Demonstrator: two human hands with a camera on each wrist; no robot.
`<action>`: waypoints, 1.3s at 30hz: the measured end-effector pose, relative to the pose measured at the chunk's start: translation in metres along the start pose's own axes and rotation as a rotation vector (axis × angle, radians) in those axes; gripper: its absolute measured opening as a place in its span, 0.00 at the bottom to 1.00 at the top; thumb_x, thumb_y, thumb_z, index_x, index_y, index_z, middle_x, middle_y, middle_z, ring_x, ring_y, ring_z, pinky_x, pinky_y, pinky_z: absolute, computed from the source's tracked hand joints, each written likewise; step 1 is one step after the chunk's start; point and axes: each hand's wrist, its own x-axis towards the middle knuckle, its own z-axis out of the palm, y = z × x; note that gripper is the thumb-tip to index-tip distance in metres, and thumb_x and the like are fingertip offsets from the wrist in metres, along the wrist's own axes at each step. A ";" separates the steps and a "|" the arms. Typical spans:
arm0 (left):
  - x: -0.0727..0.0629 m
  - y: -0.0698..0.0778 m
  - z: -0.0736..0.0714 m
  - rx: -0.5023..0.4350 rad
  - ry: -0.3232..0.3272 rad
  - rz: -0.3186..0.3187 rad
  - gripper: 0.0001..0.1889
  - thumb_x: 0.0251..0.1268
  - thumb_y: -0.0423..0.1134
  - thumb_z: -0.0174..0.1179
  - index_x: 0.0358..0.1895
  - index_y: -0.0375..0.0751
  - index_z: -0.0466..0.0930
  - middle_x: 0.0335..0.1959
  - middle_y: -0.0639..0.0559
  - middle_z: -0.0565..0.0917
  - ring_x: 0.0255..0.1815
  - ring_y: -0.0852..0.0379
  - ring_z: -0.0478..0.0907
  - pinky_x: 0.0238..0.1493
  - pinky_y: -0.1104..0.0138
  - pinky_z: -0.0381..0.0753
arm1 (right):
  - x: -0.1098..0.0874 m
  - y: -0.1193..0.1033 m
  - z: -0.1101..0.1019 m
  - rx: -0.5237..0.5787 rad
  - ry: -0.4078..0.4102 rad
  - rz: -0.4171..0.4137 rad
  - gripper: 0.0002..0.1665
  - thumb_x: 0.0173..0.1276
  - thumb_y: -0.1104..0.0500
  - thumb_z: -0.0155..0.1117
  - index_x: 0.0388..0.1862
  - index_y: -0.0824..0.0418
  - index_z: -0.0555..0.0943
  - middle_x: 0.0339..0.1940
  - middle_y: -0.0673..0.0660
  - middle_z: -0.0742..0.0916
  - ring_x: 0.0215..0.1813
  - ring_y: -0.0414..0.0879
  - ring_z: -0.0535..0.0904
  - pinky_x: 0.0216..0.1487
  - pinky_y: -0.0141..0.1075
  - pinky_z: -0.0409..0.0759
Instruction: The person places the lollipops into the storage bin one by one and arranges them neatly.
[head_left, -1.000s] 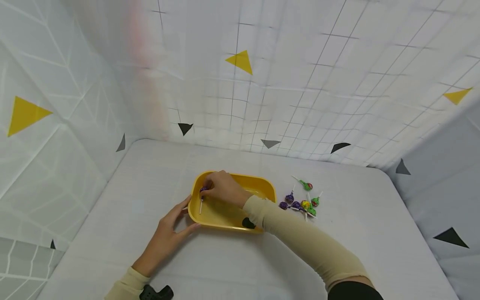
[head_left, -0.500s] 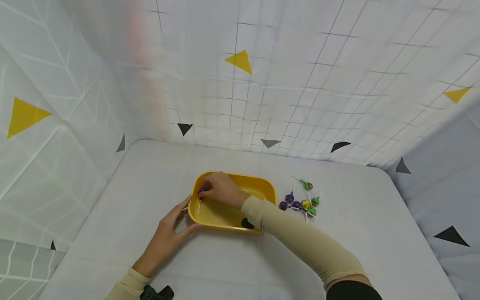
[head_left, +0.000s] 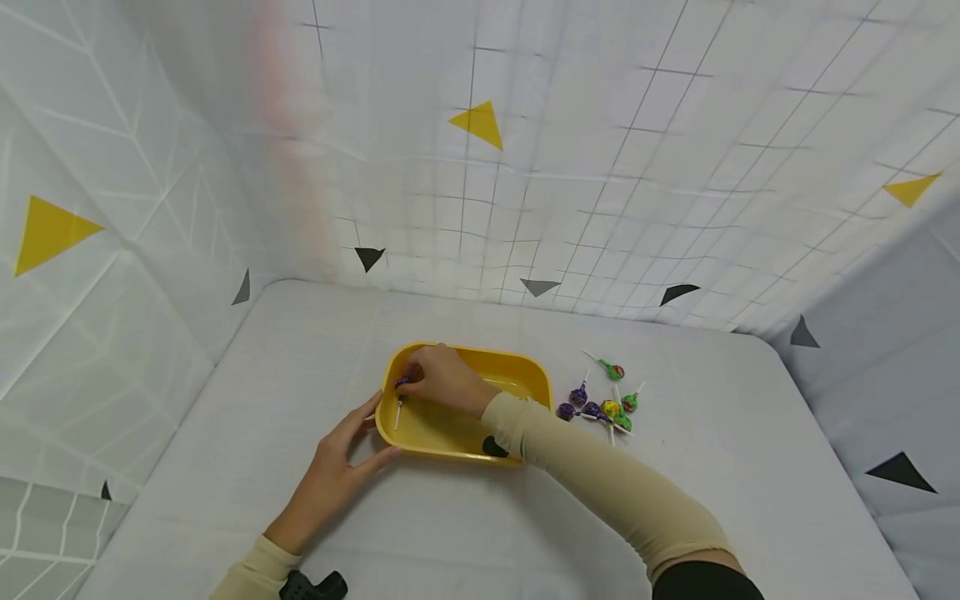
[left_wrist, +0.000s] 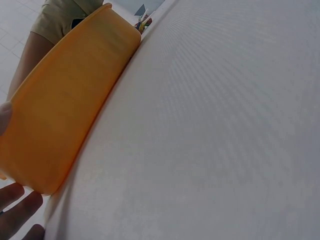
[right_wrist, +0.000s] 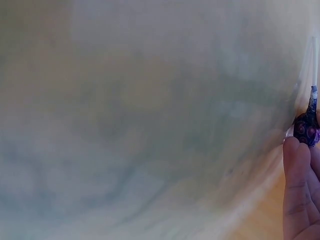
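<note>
Left hand (head_left: 330, 468) spread against yellow tray (head_left: 442, 429), right hand (head_left: 448, 379) pinching purple lollipop (right_wrist: 306, 129); loose lollipops (head_left: 611, 409) beside

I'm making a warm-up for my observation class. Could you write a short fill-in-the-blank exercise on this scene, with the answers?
1. In the head view, the tray is ____ in colour.
2. The right hand pinches a lollipop that is ____.
3. The left hand touches the tray from the ____, not the inside.
4. In the head view, the loose lollipops lie to the ____ of the tray.

Missing words: yellow; purple; outside; right.
</note>
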 end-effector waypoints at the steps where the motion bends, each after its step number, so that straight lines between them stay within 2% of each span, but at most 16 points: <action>1: 0.000 0.000 0.000 -0.002 -0.001 0.000 0.45 0.64 0.50 0.73 0.82 0.53 0.60 0.79 0.52 0.69 0.67 0.52 0.80 0.69 0.90 0.64 | 0.000 0.000 0.000 -0.001 0.000 0.001 0.13 0.69 0.49 0.74 0.48 0.54 0.90 0.38 0.46 0.93 0.34 0.33 0.82 0.37 0.22 0.81; 13: 0.000 -0.001 0.000 0.000 -0.003 0.003 0.45 0.64 0.51 0.73 0.82 0.55 0.59 0.79 0.53 0.69 0.67 0.53 0.80 0.69 0.90 0.65 | -0.005 -0.002 -0.006 -0.005 0.016 0.010 0.13 0.70 0.49 0.73 0.46 0.55 0.90 0.41 0.47 0.93 0.35 0.33 0.83 0.38 0.22 0.82; 17: 0.000 0.000 0.000 -0.001 -0.006 -0.010 0.45 0.64 0.52 0.72 0.82 0.55 0.59 0.79 0.53 0.69 0.67 0.53 0.80 0.69 0.89 0.67 | -0.006 -0.006 -0.013 -0.020 0.031 0.011 0.13 0.69 0.49 0.74 0.45 0.55 0.90 0.41 0.48 0.93 0.37 0.35 0.84 0.41 0.25 0.84; 25: 0.000 0.001 0.000 -0.013 -0.010 -0.019 0.45 0.64 0.52 0.72 0.82 0.55 0.59 0.79 0.53 0.69 0.67 0.53 0.80 0.69 0.87 0.69 | -0.011 -0.010 -0.041 0.021 0.078 0.009 0.16 0.67 0.49 0.76 0.46 0.58 0.90 0.42 0.51 0.93 0.44 0.42 0.89 0.48 0.30 0.89; 30: 0.001 0.001 0.002 -0.007 -0.011 -0.012 0.45 0.64 0.52 0.72 0.82 0.56 0.59 0.79 0.53 0.69 0.67 0.54 0.80 0.72 0.75 0.76 | -0.020 -0.009 -0.064 0.090 0.089 0.015 0.16 0.66 0.49 0.76 0.47 0.57 0.90 0.42 0.49 0.93 0.43 0.40 0.88 0.46 0.29 0.89; 33: 0.002 0.001 0.003 -0.007 -0.017 -0.016 0.46 0.63 0.52 0.72 0.82 0.56 0.59 0.79 0.54 0.68 0.68 0.54 0.79 0.72 0.76 0.75 | -0.028 -0.006 -0.077 0.123 0.111 0.004 0.16 0.67 0.49 0.76 0.48 0.57 0.90 0.42 0.49 0.93 0.43 0.40 0.88 0.47 0.30 0.89; 36: 0.002 0.001 0.002 -0.004 -0.017 -0.028 0.46 0.63 0.53 0.72 0.82 0.55 0.59 0.80 0.54 0.68 0.68 0.53 0.79 0.70 0.85 0.70 | -0.035 -0.003 -0.087 0.132 0.124 0.000 0.17 0.67 0.49 0.76 0.48 0.58 0.90 0.42 0.49 0.92 0.44 0.41 0.88 0.49 0.32 0.89; 39: 0.002 0.001 0.001 0.007 -0.013 -0.037 0.46 0.63 0.54 0.72 0.82 0.54 0.59 0.80 0.53 0.68 0.69 0.53 0.79 0.71 0.84 0.70 | -0.041 0.000 -0.095 0.137 0.130 0.006 0.16 0.67 0.48 0.75 0.48 0.56 0.90 0.42 0.49 0.92 0.45 0.40 0.88 0.50 0.33 0.89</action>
